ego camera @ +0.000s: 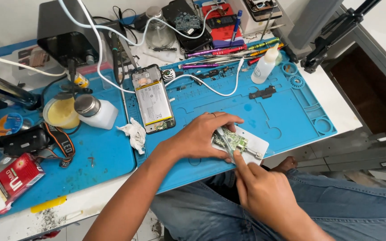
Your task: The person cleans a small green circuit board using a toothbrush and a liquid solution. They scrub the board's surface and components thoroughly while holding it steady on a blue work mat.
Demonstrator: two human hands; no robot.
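While clamped at the blue mat's (291,120) near edge, both hands: left (202,136) gripping circuit board (233,142), right (264,194) pinching tweezers (225,143).

Bright, even daylight; soft shadows lie under both hands; focus is sharp, with slight wide-angle bending at edges.

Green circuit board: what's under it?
The green circuit board sits on a white holder plate, which lies on the blue mat. The left hand covers the board's left end; the right hand hides the plate's near edge.
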